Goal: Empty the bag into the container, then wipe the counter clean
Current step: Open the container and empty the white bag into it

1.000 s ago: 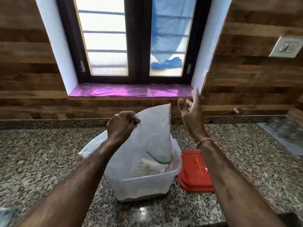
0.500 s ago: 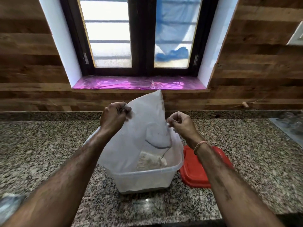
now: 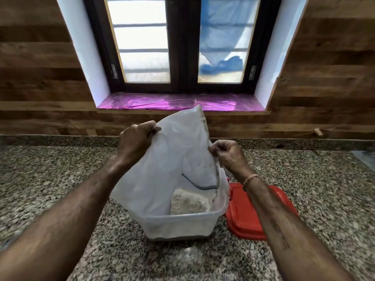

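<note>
A translucent white plastic bag hangs upside down over a clear plastic container on the speckled granite counter. Its mouth dips into the container, where a pile of pale powder lies. My left hand grips the bag's upper left edge. My right hand pinches the bag's right edge, lower down. The bag looks nearly flat and limp.
A red lid lies on the counter just right of the container, partly under my right forearm. A wooden wall and a window with a pink foil-covered sill stand behind the counter. A grey patch shows at the far right.
My right hand, open and raised beside the bag a second ago, came down and closed on the bag's right edge. The left hand kept its grip.
</note>
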Tool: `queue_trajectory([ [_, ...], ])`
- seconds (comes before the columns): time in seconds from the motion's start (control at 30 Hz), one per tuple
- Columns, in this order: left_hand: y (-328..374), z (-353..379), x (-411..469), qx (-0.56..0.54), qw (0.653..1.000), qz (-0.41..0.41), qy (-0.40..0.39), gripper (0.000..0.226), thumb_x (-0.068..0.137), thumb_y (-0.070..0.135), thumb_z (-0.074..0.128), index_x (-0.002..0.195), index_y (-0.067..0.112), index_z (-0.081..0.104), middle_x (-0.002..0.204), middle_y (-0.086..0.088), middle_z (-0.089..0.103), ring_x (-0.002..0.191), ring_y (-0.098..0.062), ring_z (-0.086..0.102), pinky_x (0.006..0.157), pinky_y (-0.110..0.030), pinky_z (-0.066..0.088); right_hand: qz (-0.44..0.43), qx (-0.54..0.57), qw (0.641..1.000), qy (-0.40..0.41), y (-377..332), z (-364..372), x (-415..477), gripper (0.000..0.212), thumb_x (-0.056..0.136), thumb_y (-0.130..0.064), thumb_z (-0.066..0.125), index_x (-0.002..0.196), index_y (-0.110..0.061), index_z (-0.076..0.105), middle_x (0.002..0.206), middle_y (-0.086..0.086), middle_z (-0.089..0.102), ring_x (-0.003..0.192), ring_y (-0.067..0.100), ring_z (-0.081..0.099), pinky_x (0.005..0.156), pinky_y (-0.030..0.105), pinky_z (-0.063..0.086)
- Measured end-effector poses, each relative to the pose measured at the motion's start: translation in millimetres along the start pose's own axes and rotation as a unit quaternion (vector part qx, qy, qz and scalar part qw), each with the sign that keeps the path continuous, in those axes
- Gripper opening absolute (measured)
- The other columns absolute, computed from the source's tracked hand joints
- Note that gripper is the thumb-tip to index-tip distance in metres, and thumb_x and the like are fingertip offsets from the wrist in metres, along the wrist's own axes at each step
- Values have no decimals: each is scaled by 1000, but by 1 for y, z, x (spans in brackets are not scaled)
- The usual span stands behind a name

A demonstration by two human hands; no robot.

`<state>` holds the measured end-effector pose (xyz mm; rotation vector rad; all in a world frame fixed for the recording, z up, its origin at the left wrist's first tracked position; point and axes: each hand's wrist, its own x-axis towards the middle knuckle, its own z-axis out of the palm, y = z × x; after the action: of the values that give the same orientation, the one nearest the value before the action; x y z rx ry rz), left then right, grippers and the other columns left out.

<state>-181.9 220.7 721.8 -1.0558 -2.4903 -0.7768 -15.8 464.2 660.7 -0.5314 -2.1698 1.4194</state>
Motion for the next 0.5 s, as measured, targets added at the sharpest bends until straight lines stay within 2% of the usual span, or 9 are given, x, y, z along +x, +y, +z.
queue_trajectory([
  [0.07, -1, -1, 2, 81, 995, 50, 36, 36, 104, 49, 51, 86, 18, 60, 70, -10, 68, 74, -39, 68, 58, -35, 36, 3, -86, 995, 47, 1, -1, 6, 23, 94, -26, 70, 71, -18, 69, 51, -9, 63, 46, 11, 61, 49, 32, 49],
  [0.13, -3, -3, 3, 114, 988, 80, 58, 39, 103, 50, 51, 85, 17, 61, 66, -11, 68, 67, -40, 68, 56, -34, 36, 10, -92, 995, 41, 3, 2, 5, 25, 99, -31, 62, 77, -19, 64, 52, -6, 63, 50, 19, 65, 47, 33, 49],
  [0.23, -5, -7, 2, 125, 983, 107, 77, 40, 103, 50, 53, 81, 17, 61, 63, -11, 67, 62, -38, 68, 55, -33, 35, 36, 55, 997, -47, 4, 12, -6, 24, 102, -39, 59, 95, -17, 55, 63, -5, 64, 48, 15, 62, 38, 24, 39],
  [0.33, -1, -13, 6, 133, 982, 117, 68, 44, 101, 52, 52, 77, 16, 59, 63, -11, 67, 63, -38, 69, 56, -32, 32, 0, 28, 998, -54, 13, 14, -1, 29, 89, -40, 75, 81, -19, 58, 67, -11, 60, 58, 8, 55, 52, 29, 44],
  [0.4, 2, -15, 8, 117, 987, 99, 43, 47, 101, 56, 47, 76, 17, 58, 65, -7, 67, 70, -36, 69, 57, -33, 33, 4, -9, 999, -33, 17, 12, 4, 27, 84, -44, 72, 76, -21, 59, 61, -12, 59, 54, 7, 52, 53, 31, 44],
  [0.5, -11, -20, 7, 53, 998, 12, -30, 52, 94, 66, 53, 69, 20, 53, 64, 4, 60, 70, -26, 62, 61, -34, 40, 33, 26, 999, -15, 18, 6, 2, 20, 97, -31, 66, 86, -14, 62, 55, 0, 62, 45, 17, 58, 44, 28, 45],
])
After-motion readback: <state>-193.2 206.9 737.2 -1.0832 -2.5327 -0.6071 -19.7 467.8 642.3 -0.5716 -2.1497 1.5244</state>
